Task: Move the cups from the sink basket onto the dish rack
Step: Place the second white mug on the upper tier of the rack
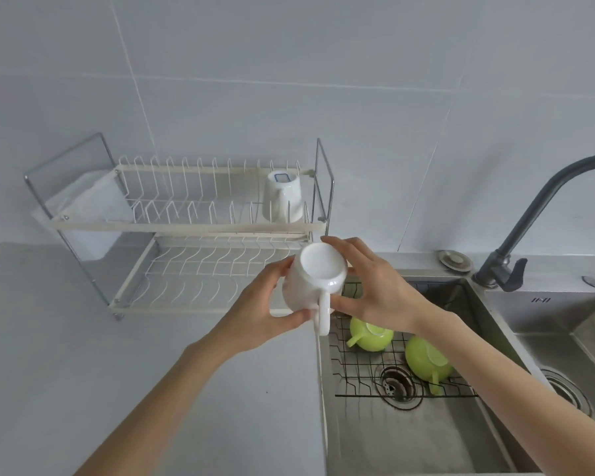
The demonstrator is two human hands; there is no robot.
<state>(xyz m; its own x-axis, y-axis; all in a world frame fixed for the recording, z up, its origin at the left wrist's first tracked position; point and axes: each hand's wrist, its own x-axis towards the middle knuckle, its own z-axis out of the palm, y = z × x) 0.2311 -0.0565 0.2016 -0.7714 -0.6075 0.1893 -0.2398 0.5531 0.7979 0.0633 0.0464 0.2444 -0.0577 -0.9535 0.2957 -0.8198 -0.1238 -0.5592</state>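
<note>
A white mug (315, 283) hangs upside down in the air between the rack and the sink, its handle pointing toward me. My left hand (265, 304) grips its left side and my right hand (375, 286) holds its right side. Two green cups (370, 334) (426, 360) lie upside down in the black wire sink basket (358, 379). Another white cup (284, 197) stands upside down at the right end of the upper tier of the two-tier dish rack (186, 228). The rack's lower tier holds nothing.
A dark faucet (529, 221) arches over the double steel sink (409, 438) at the right. A drain hole (397, 383) shows under the basket. A white plastic holder (90, 218) hangs at the rack's left end. Grey countertop (83, 338) lies at the left.
</note>
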